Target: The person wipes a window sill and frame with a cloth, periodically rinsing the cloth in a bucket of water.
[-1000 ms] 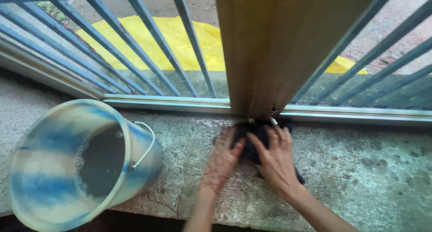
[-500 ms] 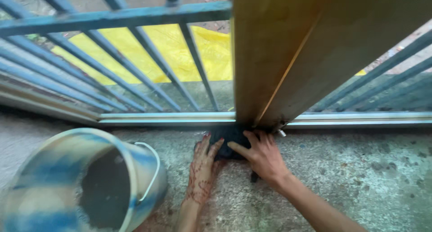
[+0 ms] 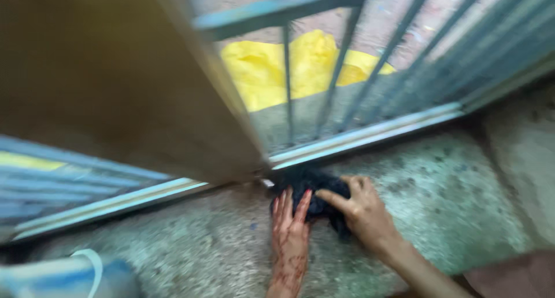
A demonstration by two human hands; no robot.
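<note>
A dark wet cloth lies bunched on the speckled concrete floor, right under the lower corner of a brown wooden door. My left hand, with reddish henna patterns, lies flat with its fingertips on the cloth's left side. My right hand presses the cloth from the right, fingers curled over it. Both hands sit next to the metal sill rail. The frame is blurred.
A blue and white bucket shows at the bottom left corner, mostly cut off. Blue metal railing bars stand behind the sill, with a yellow sheet on the ground beyond them.
The view has swung to the right and tilted, so the door now fills the left and the bucket has slid almost out of view. Both hands stay on the cloth.
</note>
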